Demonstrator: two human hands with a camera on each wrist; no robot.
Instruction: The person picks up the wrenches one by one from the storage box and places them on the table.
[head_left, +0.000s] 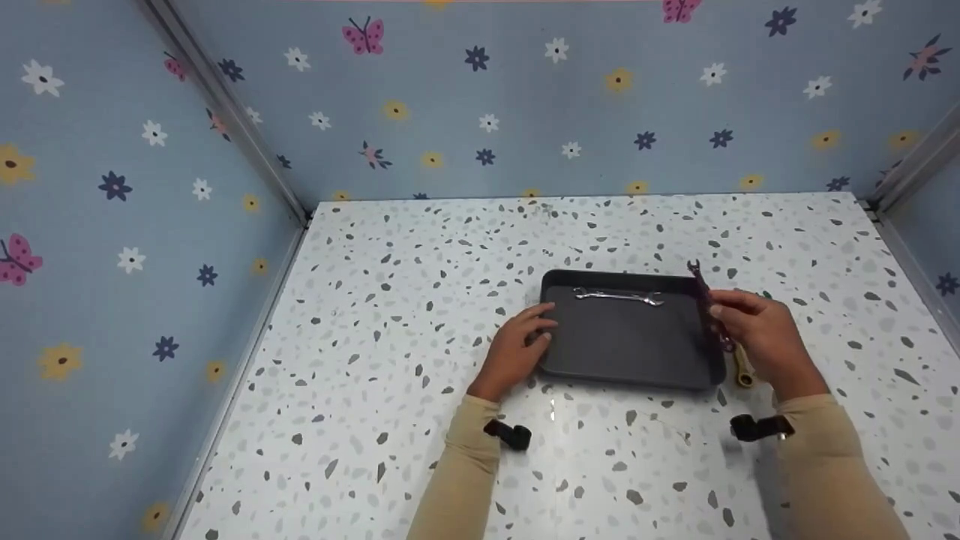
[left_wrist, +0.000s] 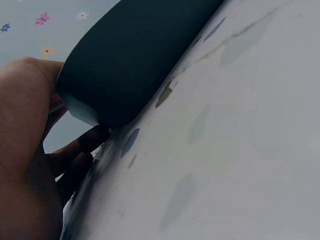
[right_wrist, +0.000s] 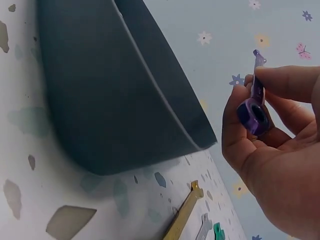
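Note:
A dark grey rectangular tray (head_left: 630,341) lies on the speckled table. My left hand (head_left: 516,350) grips its left side; in the left wrist view the thumb goes over the rim and fingers (left_wrist: 80,147) touch low on the outer wall. A silver double-ended wrench (head_left: 619,295) lies inside along the far wall. My right hand (head_left: 765,341) pinches a purple wrench (right_wrist: 253,117) between thumb and fingers, tilted up by the tray's right wall. Its ring end points toward the wrist camera, and its open end shows at the top in the head view.
Just right of the tray lies a gold wrench (head_left: 743,369), partly under my right hand. Beside it the right wrist view shows a silver tool end (right_wrist: 204,227) and a green one (right_wrist: 218,231). Flower-patterned walls (head_left: 525,97) border the table (head_left: 390,315) at the back and sides.

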